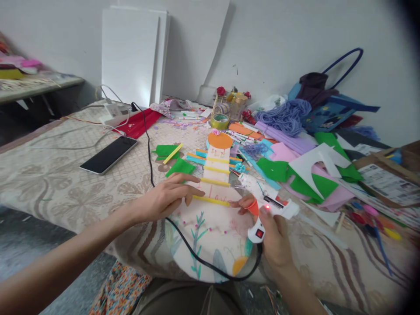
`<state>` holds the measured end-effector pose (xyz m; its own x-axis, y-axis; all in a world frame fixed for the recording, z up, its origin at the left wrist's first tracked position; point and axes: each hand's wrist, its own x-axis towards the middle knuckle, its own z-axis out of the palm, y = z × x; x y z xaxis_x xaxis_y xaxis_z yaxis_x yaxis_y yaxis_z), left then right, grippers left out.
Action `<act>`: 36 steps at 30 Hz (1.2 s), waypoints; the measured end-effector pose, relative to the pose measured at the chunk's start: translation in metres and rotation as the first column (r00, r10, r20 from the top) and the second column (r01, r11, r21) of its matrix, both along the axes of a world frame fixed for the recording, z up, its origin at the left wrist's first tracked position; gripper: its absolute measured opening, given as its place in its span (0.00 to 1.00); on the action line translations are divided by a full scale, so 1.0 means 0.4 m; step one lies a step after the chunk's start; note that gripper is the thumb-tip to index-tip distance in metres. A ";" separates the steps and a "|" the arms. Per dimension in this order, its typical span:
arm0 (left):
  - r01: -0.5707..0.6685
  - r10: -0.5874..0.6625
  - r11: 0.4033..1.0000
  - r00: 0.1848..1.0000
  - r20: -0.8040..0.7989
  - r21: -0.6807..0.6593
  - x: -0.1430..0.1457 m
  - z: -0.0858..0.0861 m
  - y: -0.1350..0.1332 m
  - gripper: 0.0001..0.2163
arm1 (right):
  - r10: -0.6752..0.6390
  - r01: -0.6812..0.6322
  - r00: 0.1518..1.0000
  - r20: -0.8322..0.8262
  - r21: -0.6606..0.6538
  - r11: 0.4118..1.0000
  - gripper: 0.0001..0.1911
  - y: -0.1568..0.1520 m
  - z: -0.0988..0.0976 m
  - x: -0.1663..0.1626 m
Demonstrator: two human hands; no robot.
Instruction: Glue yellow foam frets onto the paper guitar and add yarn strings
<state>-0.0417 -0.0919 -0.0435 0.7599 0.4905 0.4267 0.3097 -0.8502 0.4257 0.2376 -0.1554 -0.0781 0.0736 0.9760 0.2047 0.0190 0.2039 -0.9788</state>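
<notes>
A paper craft (217, 153) lies flat on the cloth, a white strip topped by an orange oval and crossed by several yellow strips. My left hand (169, 194) reaches over its near left side, fingers stretched out, with fingertips by the lowest yellow strip (211, 201). Wrapped in my right hand (274, 236) is a white glue gun (257, 232) with an orange trigger and a lit red light. Its nozzle points up and left, and a glue stick (323, 229) sticks out behind. Some right fingers are near the strip's right end. Below lies a white round piece (210, 249) painted with plants.
The gun's black cord (197, 258) loops across the painted piece and past a phone (110, 154). Green paper pieces (180, 167) lie left of the craft. Paper scraps (315, 170), purple yarn (285, 117) and green tape (219, 121) crowd the back and right.
</notes>
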 end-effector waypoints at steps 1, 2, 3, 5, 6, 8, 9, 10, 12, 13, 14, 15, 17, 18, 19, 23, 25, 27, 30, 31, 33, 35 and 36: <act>-0.007 0.007 1.000 1.000 -0.004 0.018 -0.002 -0.006 -0.002 0.15 | -0.001 0.001 1.000 0.022 0.000 1.000 0.16 -0.001 0.001 0.000; -0.012 0.013 0.999 1.000 -0.005 0.033 -0.004 -0.011 -0.003 0.15 | -0.001 0.001 0.999 0.041 -0.002 1.000 0.16 -0.002 0.002 0.001; -0.018 0.018 0.999 1.000 -0.003 0.043 -0.006 -0.016 -0.004 0.15 | -0.004 0.004 0.999 0.053 -0.002 1.000 0.16 -0.003 0.003 0.001; -0.035 0.034 0.998 0.999 0.008 0.052 -0.010 -0.024 -0.006 0.13 | -0.010 0.010 0.998 0.057 -0.001 1.000 0.15 -0.002 0.005 0.000; -0.050 0.049 0.997 0.999 0.016 0.053 -0.012 -0.028 -0.007 0.13 | -0.015 0.015 0.999 0.046 -0.004 1.000 0.15 -0.001 0.006 -0.002; -0.092 0.091 0.994 0.995 0.029 0.053 -0.017 -0.036 -0.010 0.12 | -0.023 0.023 1.000 0.016 -0.004 1.000 0.14 0.002 0.006 -0.005; -0.116 0.114 0.992 0.993 0.036 0.055 -0.019 -0.040 -0.012 0.12 | -0.026 0.026 1.000 -0.002 -0.003 1.000 0.14 0.004 0.006 -0.007; -0.139 0.136 0.989 0.990 0.046 0.058 -0.021 -0.044 -0.014 0.12 | -0.033 0.033 0.999 -0.022 -0.002 0.999 0.13 0.005 0.005 -0.009; -0.180 0.175 0.982 0.981 0.079 0.064 -0.022 -0.053 -0.017 0.13 | -0.051 0.051 0.997 -0.050 0.008 0.999 0.13 0.007 0.003 -0.012; -0.201 0.194 0.977 0.976 0.102 0.064 -0.022 -0.057 -0.019 0.14 | -0.058 0.059 0.997 -0.059 0.015 0.998 0.13 0.008 0.002 -0.012; -0.224 0.215 0.972 0.968 0.126 0.063 -0.021 -0.061 -0.020 0.14 | -0.065 0.066 0.996 -0.062 0.016 0.998 0.13 0.008 0.001 -0.013; -0.249 0.238 0.967 0.960 0.147 0.062 -0.020 -0.065 -0.022 0.15 | -0.072 0.073 0.996 -0.058 0.015 0.997 0.13 0.008 0.000 -0.013; -0.283 0.268 0.957 0.946 0.181 0.064 -0.019 -0.072 -0.025 0.15 | -0.076 0.076 0.996 -0.053 0.006 0.997 0.13 0.007 0.000 -0.013; -0.293 0.276 0.954 0.941 0.195 0.068 -0.019 -0.075 -0.026 0.15 | -0.073 0.073 0.996 -0.056 -0.001 0.997 0.13 0.006 0.001 -0.013; -0.298 0.278 0.952 0.938 0.207 0.073 -0.019 -0.078 -0.027 0.15 | -0.067 0.067 0.996 -0.057 -0.001 0.998 0.13 0.006 0.001 -0.014; -0.292 0.266 0.952 0.939 0.219 0.096 -0.019 -0.079 -0.035 0.14 | -0.061 0.062 0.997 -0.055 0.012 0.998 0.13 0.007 0.002 -0.016; -0.278 0.253 0.955 0.947 0.198 0.106 -0.018 -0.076 -0.039 0.14 | -0.063 0.064 0.996 -0.067 0.012 0.998 0.13 0.008 0.001 -0.017; -0.259 0.237 0.959 0.956 0.172 0.118 -0.016 -0.072 -0.041 0.14 | -0.054 0.054 0.995 -0.081 0.009 0.998 0.13 0.010 0.000 -0.016; -0.232 0.208 0.963 0.964 0.165 0.139 -0.014 -0.072 -0.042 0.14 | -0.049 0.051 0.996 -0.076 0.016 0.999 0.13 0.012 0.000 -0.014; -0.224 0.199 0.964 0.965 0.172 0.142 -0.013 -0.073 -0.041 0.14 | -0.049 0.051 0.996 -0.070 0.024 0.998 0.13 0.012 0.001 -0.014; -0.211 0.184 0.968 0.965 0.185 0.138 -0.012 -0.077 -0.040 0.14 | -0.053 0.055 0.997 -0.062 0.029 0.998 0.13 0.013 0.001 -0.014; -0.206 0.180 0.970 0.965 0.191 0.127 -0.012 -0.080 -0.039 0.13 | -0.051 0.052 0.997 -0.064 0.018 0.998 0.13 0.013 -0.001 -0.014; -0.206 0.181 0.971 0.965 0.191 0.123 -0.012 -0.081 -0.039 0.13 | -0.053 0.054 0.996 -0.070 0.015 0.998 0.14 0.013 -0.002 -0.014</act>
<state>-0.0467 -0.1073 -0.0759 0.5626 0.5462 0.6207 0.4049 -0.8365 0.3691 0.2319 -0.1501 -0.0791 0.1400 0.9668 0.2139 -0.0373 0.2211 -0.9745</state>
